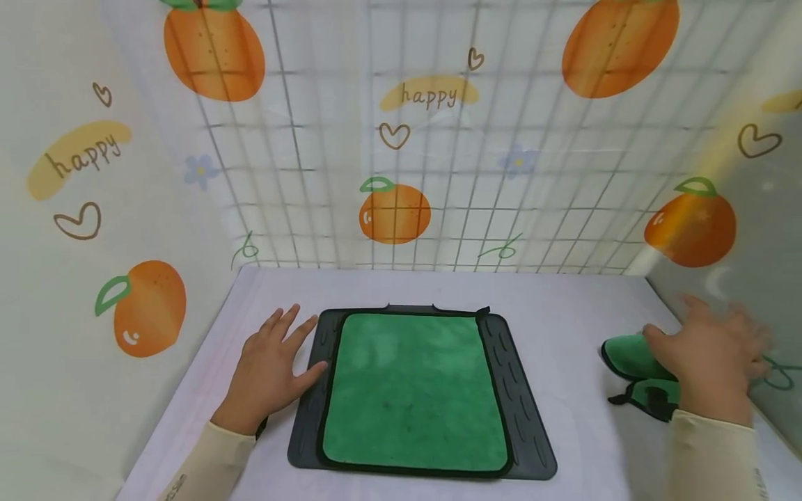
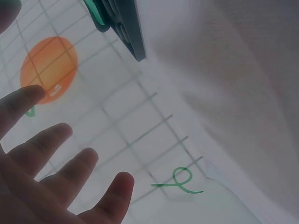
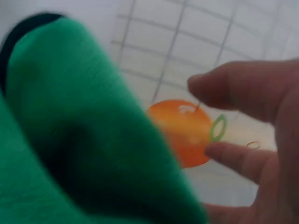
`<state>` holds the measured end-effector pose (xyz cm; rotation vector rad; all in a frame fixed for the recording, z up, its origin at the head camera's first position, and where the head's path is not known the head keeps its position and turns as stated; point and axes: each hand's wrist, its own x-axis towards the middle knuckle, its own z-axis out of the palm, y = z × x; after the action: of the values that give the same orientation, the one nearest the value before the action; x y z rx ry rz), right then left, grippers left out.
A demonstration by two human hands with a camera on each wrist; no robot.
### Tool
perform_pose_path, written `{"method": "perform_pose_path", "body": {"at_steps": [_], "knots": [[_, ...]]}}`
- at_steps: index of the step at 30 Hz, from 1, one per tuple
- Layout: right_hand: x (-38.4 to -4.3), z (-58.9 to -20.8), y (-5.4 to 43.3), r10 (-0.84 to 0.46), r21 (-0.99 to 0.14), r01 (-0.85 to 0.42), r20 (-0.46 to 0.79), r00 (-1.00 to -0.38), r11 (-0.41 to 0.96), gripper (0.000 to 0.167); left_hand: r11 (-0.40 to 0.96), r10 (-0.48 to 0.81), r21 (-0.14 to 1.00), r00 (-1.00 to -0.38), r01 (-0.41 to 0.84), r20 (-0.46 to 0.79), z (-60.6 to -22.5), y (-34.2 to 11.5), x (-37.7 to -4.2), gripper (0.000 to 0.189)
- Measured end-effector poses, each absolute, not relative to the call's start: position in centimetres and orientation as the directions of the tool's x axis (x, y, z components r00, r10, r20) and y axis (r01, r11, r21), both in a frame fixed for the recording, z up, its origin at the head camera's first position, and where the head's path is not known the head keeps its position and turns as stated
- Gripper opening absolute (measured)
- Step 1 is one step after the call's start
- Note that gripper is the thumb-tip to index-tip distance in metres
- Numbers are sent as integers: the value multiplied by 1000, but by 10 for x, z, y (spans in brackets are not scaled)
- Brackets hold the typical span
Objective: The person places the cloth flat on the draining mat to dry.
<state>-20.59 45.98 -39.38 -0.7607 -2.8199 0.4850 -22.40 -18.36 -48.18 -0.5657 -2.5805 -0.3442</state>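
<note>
A flat green cloth point(image 1: 413, 390) with black edging lies over a dark grey board point(image 1: 523, 410), whose ribbed sides show left and right of it. My left hand point(image 1: 266, 369) is at the board's left side, fingers spread and thumb tip overlapping its edge in the head view. Over at the far right, a second green cloth point(image 1: 633, 355) with black trim lies folded or bunched. My right hand point(image 1: 708, 351), blurred, is above it and hides its right part. The right wrist view shows the fingers spread apart beside the cloth, with nothing between them.
Everything lies on a white-covered table point(image 1: 576, 417). A white curtain-like sheet point(image 1: 438, 153) with oranges, hearts and a grid stands behind, and similar printed sheets close off both sides. The right one is close beside my right hand.
</note>
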Motion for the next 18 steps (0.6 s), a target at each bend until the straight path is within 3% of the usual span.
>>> {"method": "perform_pose_path", "body": {"at_steps": [6, 18], "knots": [[-202, -400, 472, 592, -350, 577, -73, -802, 738, 98, 885, 325, 151, -817, 440, 477, -487, -183, -223, 77], [-199, -405, 479, 593, -251, 586, -58, -803, 770, 75, 885, 337, 134, -811, 446, 478, -485, -183, -222, 67]]}}
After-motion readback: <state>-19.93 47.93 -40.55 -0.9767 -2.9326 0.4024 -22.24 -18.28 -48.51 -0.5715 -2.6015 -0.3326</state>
